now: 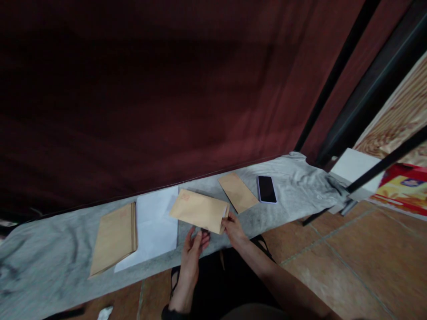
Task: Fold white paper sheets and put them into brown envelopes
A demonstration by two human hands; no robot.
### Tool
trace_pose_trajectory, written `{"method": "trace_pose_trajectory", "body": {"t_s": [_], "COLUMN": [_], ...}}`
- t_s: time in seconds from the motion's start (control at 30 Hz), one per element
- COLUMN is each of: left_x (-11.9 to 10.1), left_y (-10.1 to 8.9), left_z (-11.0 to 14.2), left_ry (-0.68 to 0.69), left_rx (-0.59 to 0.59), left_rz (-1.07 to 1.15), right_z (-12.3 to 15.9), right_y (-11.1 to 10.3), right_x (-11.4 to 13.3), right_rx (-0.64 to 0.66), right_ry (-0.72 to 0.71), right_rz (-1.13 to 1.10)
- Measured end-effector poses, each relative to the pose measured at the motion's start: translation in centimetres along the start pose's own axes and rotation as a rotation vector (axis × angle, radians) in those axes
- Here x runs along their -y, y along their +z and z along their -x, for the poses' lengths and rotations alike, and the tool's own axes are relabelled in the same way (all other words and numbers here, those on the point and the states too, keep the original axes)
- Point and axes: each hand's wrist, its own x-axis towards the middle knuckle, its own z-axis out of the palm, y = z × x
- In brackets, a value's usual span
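My right hand [233, 229] grips the right end of a brown paper envelope [199, 209], where a bit of white shows at the opening. Red print marks the envelope's upper left corner. Just below its lower edge is my left hand [195, 246], fingers apart and slightly curled, holding nothing that I can see. Behind and to the right, another brown envelope [238, 192] lies flat on the grey cloth. White paper sheets [156, 222] lie left of my hands, partly under a stack of brown envelopes [113, 235].
A phone [267, 189] with a dark screen lies toward the right of the narrow cloth-covered surface [296, 186]. Dark red fabric [167, 98] rises behind it. At the right are black bars [336, 75], a white box [355, 166] and a red-and-yellow package [403, 189]. Tiles [373, 249] cover the floor.
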Motion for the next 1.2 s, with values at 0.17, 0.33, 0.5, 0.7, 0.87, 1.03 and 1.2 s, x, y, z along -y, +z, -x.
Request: {"method": "trace_pose_trajectory", "body": {"t_s": [0.17, 0.33, 0.5, 0.7, 0.87, 1.03, 1.2], "left_x": [-0.6, -0.9, -1.6, -2.6, -3.3, -3.2, -2.8], "left_y": [4.0, 4.7, 3.7, 3.3, 3.4, 3.3, 3.3], "left_z": [0.6, 0.2, -0.8, -1.7, -1.9, -2.2, -2.4], "left_ry": [-0.233, -0.233, -0.175, -0.076, -0.01, -0.041, -0.07], "left_rx": [0.07, 0.066, 0.148, 0.177, 0.189, 0.175, 0.178], "left_rz": [0.279, 0.264, 0.133, 0.046, 0.014, 0.029, 0.043], "right_z": [0.8, 0.9, 0.5, -0.4, -0.6, -0.6, -0.6], "right_y": [0.6, 0.2, -0.5, -1.0, -0.8, -0.5, -0.7], "right_x": [0.2, 1.2, 1.4, 1.6, 2.0, 2.0, 1.5], "right_rx": [-0.008, 0.03, 0.031, 0.016, 0.029, 0.06, 0.085], "right_ry": [0.003, 0.013, 0.038, 0.042, 0.026, 0.038, 0.04], "right_rz": [-0.06, -0.026, 0.034, 0.088, 0.088, 0.07, 0.053]}}
